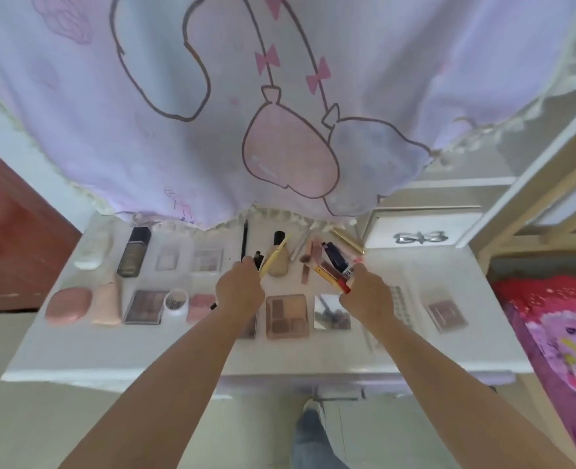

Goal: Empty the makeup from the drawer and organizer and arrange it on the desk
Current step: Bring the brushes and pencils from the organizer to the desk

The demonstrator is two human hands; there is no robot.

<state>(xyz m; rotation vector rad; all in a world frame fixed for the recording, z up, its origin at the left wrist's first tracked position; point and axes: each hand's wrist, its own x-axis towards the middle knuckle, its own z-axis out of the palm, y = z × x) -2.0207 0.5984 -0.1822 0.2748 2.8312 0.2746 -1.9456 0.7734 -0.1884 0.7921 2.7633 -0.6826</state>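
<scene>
Left hand: your left hand (240,287) hovered over the middle of the white desk (110,353), fingers curled round a yellow pencil (273,257) and a black stick (257,259), two items, both poking up past the knuckles.
Right hand: your right hand (364,292) was clamped on a bunch of about four sticks: a makeup brush (308,260), a red-ended pencil (342,285), a dark blue tube (335,257) with a white printed band, and one more stick I could not make out.
Back row, left: you had one white case (91,250), one dark foundation bottle (134,252) and two small clear palettes (167,257) (207,259) lying side by side.
Back row, middle: one black pencil (244,238) and one beige bottle with a black cap (277,262) lay just beyond your left hand; one gold tube (347,241) and a few thin sticks lay near the curtain hem, their count unclear.
Front row, left: one pink oval compact (68,305), one pale pink tube (107,304), one eyeshadow palette (146,306), one white cup (175,304) and one pink blush (200,306).
Front row, right: one brown-toned palette (287,316), one small mirror (332,312), one checked item partly behind your right wrist, and one clear palette (447,313) well apart at the right.
Organizer: one white box with a silver bow (420,231) stood at the desk's back right corner.
Curtain: one lilac cartoon curtain (212,113) hung over the back of the desk.
</scene>
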